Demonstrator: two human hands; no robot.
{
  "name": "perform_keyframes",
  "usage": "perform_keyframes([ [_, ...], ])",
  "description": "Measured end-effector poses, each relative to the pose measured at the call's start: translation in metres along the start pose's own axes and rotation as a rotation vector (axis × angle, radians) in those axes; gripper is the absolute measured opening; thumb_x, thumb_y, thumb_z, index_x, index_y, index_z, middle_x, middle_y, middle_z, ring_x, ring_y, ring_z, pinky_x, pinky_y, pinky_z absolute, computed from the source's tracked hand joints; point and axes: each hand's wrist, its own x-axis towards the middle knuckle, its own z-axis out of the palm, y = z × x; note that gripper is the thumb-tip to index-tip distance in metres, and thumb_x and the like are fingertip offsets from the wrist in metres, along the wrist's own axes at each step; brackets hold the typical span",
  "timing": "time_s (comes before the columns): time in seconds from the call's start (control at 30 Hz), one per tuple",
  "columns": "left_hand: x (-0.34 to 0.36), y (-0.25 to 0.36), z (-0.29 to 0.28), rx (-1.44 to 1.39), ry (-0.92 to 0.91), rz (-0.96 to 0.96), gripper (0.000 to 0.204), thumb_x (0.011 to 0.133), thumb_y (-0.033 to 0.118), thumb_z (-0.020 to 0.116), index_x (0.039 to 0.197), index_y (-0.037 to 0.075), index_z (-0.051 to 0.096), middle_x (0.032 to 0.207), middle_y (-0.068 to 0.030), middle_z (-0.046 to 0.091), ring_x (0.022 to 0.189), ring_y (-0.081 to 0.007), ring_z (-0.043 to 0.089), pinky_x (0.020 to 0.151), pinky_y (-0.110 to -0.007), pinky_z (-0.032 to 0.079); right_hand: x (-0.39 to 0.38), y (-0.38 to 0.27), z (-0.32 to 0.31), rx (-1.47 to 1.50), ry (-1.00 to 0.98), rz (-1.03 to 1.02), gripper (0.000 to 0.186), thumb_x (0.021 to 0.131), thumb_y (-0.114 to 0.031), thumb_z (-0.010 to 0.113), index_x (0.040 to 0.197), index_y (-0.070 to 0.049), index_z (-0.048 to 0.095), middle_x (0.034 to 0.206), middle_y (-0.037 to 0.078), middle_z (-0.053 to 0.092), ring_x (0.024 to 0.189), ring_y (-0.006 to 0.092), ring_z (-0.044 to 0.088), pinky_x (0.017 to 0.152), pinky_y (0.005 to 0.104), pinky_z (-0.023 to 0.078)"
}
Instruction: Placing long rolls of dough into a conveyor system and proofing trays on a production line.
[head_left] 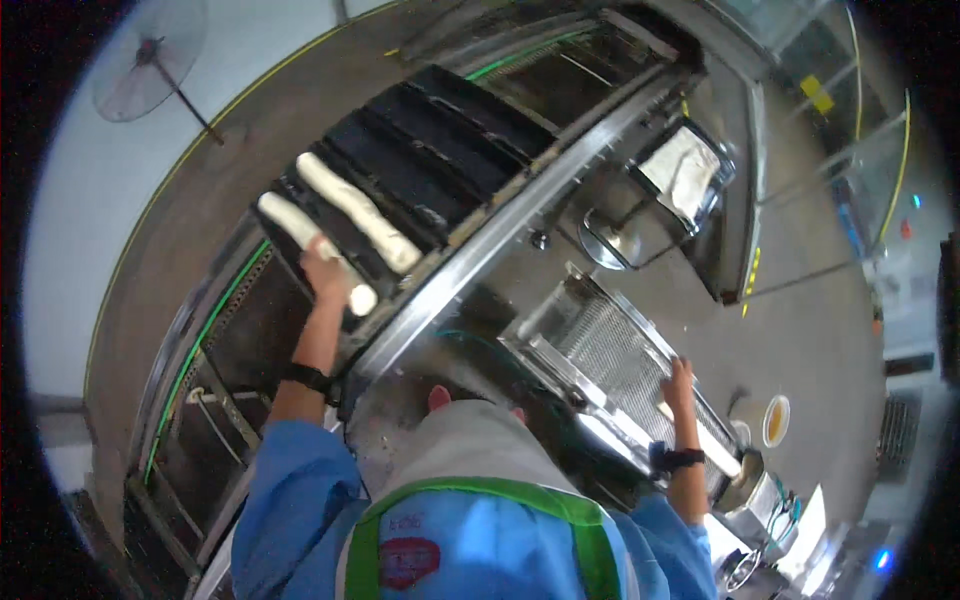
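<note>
A black baking pan (415, 150) with long troughs rests on the metal conveyor at the left. Two pale dough rolls lie in its nearest troughs. My left hand (325, 272) is on the outer dough roll (290, 218), its fingers curled around the middle. Just right of it, the other dough roll (360, 212) lies untouched. My right hand (679, 387) hangs over a small mesh conveyor (620, 345), fingers loosely stretched and apparently holding nothing. Another pale dough roll (722, 455) lies on that conveyor, partly hidden by my right hand and wrist.
The conveyor's steel rail (470, 270) runs between me and the pan. Beyond the mesh conveyor stand a stool-like frame with a cloth-covered top (682, 170) and a white bucket (775, 422). A pedestal fan (150, 55) is at the far left.
</note>
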Motion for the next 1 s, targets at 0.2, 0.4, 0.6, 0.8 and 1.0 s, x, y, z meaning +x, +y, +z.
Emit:
perform_keyframes([
  [0.2, -0.001, -0.026, -0.045, 0.672, 0.232, 0.041, 0.048, 0.069, 0.012, 0.059, 0.115, 0.014, 0.045, 0.120, -0.0222, 0.038, 0.116, -0.0376, 0.030, 0.094, -0.046, 0.026, -0.119, 0.122, -0.036, -0.403, -0.219, 0.394, 0.055, 0.070, -0.012, 0.057, 0.121, -0.016, 0.036, 0.117, 0.011, 0.043, 0.113, 0.0336, 0.037, 0.087, 0.0580, 0.030],
  [0.4, -0.056, 0.002, -0.111, 0.750, 0.501, 0.299, 0.052, 0.069, 0.017, 0.062, 0.115, 0.005, 0.042, 0.118, -0.0207, 0.043, 0.108, -0.0368, 0.040, 0.087, -0.040, 0.035, -0.100, 0.199, -0.027, -0.375, -0.281, 0.274, 0.040, 0.063, -0.015, 0.062, 0.099, -0.003, 0.050, 0.097, 0.017, 0.056, 0.088, 0.0338, 0.054, 0.080, 0.0429, 0.041],
  [0.6, -0.073, -0.076, -0.128, 0.283, 0.381, 0.039, 0.058, 0.071, 0.024, 0.064, 0.115, -0.004, 0.037, 0.105, -0.0225, 0.050, 0.095, -0.0373, 0.049, 0.080, -0.036, 0.039, -0.005, -0.022, -0.152, 0.834, -0.278, 0.392, 0.042, 0.077, -0.019, 0.056, 0.112, 0.001, 0.044, 0.089, 0.011, 0.053, 0.070, 0.0139, 0.052, 0.057, 0.0268, 0.044],
  [0.8, -0.080, -0.039, -0.120, 0.385, 0.272, -0.071, 0.065, 0.073, 0.028, 0.059, 0.123, -0.002, 0.029, 0.124, -0.0217, 0.035, 0.117, -0.0350, 0.031, 0.095, -0.043, 0.026, 0.039, -0.236, -0.185, 1.279, -0.085, -0.011, 0.046, 0.077, -0.028, 0.051, 0.112, -0.001, 0.038, 0.076, 0.005, 0.049, 0.054, 0.0101, 0.047, 0.047, 0.0208, 0.041],
  [1.0, -0.087, -0.026, -0.114, 0.549, 0.330, -0.087, 0.064, 0.075, 0.028, 0.056, 0.123, -0.003, 0.028, 0.128, -0.0196, 0.031, 0.119, -0.0347, 0.027, 0.095, -0.045, 0.026, 0.103, -0.389, -0.190, 1.287, -0.425, -0.479, 0.049, 0.084, -0.028, 0.049, 0.120, 0.004, 0.036, 0.106, 0.013, 0.051, 0.093, 0.0207, 0.053, 0.079, 0.0311, 0.044],
])
